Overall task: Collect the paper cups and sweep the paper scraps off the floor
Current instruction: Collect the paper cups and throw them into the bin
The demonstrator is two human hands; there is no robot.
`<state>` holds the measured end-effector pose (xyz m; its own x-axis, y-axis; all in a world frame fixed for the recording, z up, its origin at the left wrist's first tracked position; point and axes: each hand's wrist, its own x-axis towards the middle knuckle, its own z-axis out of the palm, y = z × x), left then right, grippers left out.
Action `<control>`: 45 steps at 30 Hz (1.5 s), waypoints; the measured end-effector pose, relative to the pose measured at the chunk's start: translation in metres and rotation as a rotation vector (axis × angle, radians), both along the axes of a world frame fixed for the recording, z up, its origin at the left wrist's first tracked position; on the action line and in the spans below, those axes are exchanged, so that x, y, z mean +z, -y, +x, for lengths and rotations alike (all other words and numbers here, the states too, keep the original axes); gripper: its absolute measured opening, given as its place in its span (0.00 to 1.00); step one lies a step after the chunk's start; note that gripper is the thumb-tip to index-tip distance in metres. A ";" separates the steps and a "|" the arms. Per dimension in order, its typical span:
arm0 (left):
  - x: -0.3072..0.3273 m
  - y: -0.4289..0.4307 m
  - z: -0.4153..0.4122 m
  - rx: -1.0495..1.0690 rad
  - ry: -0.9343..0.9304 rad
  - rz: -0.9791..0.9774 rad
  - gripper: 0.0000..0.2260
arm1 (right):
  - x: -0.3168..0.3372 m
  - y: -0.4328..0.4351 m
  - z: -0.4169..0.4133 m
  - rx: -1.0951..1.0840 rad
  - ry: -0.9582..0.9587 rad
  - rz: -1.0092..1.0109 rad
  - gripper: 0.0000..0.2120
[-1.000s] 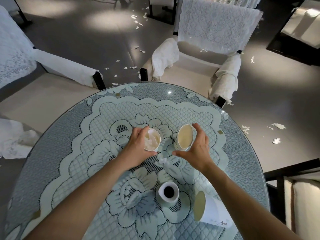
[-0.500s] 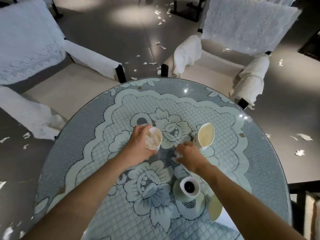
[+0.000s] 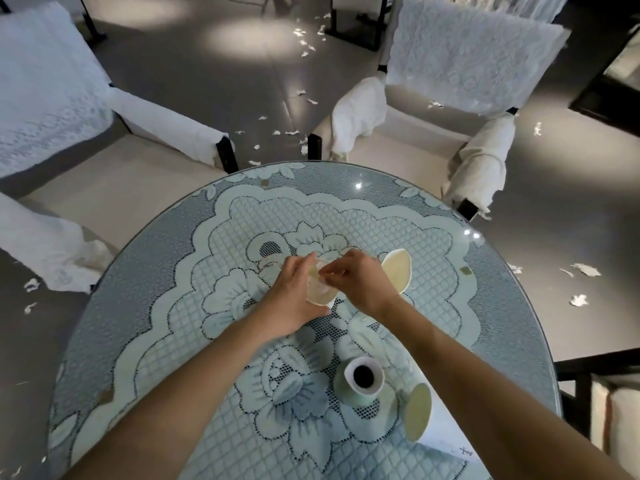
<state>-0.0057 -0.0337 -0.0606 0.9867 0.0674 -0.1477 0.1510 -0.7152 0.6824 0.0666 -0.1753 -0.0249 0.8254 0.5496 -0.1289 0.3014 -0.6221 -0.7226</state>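
Nearest, a paper cup, the near cup (image 3: 417,414), lies on its side by the right forearm. Its mouth faces left and its long axis runs right toward the rim. Just left of it stands a small vase (image 3: 362,379), pale green below, white at a dark mouth.

At the centre of the surface (image 3: 145,299), a round glass top over patterned lace, the hands meet. The left hand (image 3: 294,296) is curled round the held cup (image 3: 320,296), thin white paper with a cream lining, its mouth up. The right hand (image 3: 363,284) has its fingertips drawn together over that mouth. Whether they pinch anything cannot be told, as the spot is blurred.

Governing relation: the far cup (image 3: 398,271) sits just right of the right hand, tipped so its oval mouth faces the camera. The right hand is plainly the nearer to it. Judgement: nesting it into the held cup needs only a short reach right. Thin paper walls would crush under a hard grip.

Beyond the rim, torn white scraps (image 3: 585,270) lie scattered on the grey floor (image 3: 207,81), unswept. Lace-draped chairs (image 3: 467,64) stand at the far side.
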 end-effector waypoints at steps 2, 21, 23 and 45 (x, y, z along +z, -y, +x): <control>0.000 0.003 0.002 -0.017 0.000 0.018 0.45 | -0.002 0.009 -0.002 -0.028 0.011 0.010 0.13; -0.005 0.047 0.019 -0.059 -0.063 0.059 0.42 | -0.014 0.161 -0.080 0.145 -0.497 -0.397 0.57; -0.005 0.046 0.018 -0.051 -0.069 0.052 0.43 | -0.021 0.161 -0.085 0.138 -0.428 -0.438 0.57; -0.008 0.042 0.036 -0.047 -0.043 0.067 0.42 | -0.046 0.133 -0.033 -0.407 0.022 0.126 0.47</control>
<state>0.0305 -0.0757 -0.0689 0.9820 0.0322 -0.1863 0.1441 -0.7657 0.6269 0.0341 -0.3086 -0.0711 0.9801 0.1886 -0.0617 0.0655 -0.6010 -0.7966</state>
